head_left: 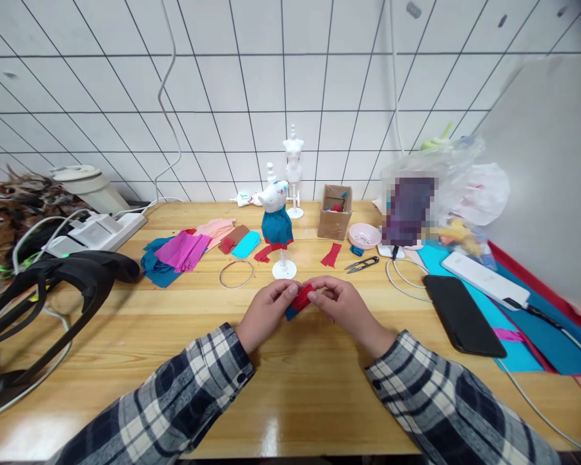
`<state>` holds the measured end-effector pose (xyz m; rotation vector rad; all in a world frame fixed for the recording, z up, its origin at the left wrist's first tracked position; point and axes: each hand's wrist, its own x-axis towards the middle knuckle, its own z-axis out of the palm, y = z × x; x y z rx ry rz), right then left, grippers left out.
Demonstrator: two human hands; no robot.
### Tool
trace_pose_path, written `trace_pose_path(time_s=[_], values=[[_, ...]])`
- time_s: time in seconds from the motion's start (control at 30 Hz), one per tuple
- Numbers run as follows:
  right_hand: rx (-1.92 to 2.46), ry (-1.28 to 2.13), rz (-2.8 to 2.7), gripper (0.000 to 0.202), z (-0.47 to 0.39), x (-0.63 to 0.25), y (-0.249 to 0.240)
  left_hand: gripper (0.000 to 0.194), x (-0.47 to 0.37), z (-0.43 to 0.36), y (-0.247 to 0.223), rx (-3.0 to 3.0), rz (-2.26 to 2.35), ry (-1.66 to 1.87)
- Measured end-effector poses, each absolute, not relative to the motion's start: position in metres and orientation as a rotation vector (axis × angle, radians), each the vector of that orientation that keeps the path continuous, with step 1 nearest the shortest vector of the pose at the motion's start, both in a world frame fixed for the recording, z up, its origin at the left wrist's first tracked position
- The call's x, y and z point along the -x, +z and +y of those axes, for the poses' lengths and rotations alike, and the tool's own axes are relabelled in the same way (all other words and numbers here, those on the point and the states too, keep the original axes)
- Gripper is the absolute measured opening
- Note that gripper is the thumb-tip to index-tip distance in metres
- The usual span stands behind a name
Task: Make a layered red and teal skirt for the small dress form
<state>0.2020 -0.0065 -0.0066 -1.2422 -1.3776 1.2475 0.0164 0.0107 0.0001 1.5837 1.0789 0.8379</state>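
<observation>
Between my fingers is a small folded piece of red and blue fabric (301,298), held over the front middle of the table. My left hand (271,306) pinches its left side, thumb on top. The right side is pinched by my right hand (341,305). Just beyond my hands stands a small white doll mannequin (274,196) wearing a teal skirt (277,227) with a red hem. Red fabric scraps (332,254) lie to its right and by its base. Thread snips (362,265) rest beyond my right hand.
Coloured fabric pieces (183,250) and a wire ring (236,274) lie left. Behind stand a bare mannequin (294,161), a cardboard box (334,213) and a pink bowl (365,235). A black phone (463,315) and white power bank (485,279) sit right; a black headset (77,290) is at left.
</observation>
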Motion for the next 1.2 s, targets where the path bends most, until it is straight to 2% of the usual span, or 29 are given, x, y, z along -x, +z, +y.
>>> trace_pose_path(time_s=[0.13, 0.33, 0.5, 0.7, 0.87, 1.13, 1.2], values=[[1.282, 1.049, -1.555, 0.018, -0.008, -0.203, -0.005, 0.029, -0.017, 0.009, 0.004, -1.940, 1.145, 0.936], [1.292, 1.228, -1.603, 0.022, -0.008, -0.209, -0.002, 0.019, -0.015, 0.011, 0.001, -1.919, 1.086, 0.847], [1.285, 1.419, -1.470, 0.031, -0.006, -0.211, -0.003, 0.023, -0.012, 0.014, -0.002, -1.731, 1.180, 0.924], [1.259, 1.335, -1.502, 0.041, -0.004, -0.214, -0.005, 0.035, -0.013, 0.015, -0.004, -1.502, 1.097, 0.938], [1.275, 1.372, -1.580, 0.030, -0.004, -0.215, -0.008, 0.038, -0.014, 0.015, -0.006, -1.420, 1.045, 0.954], [1.331, 1.095, -1.691, 0.023, -0.002, -0.218, -0.010, 0.036, -0.013, 0.018, -0.010, -1.456, 1.051, 0.956], [1.293, 1.017, -1.692, 0.033, -0.004, -0.215, -0.009, 0.036, -0.015, 0.016, -0.009, -1.468, 1.019, 0.918]])
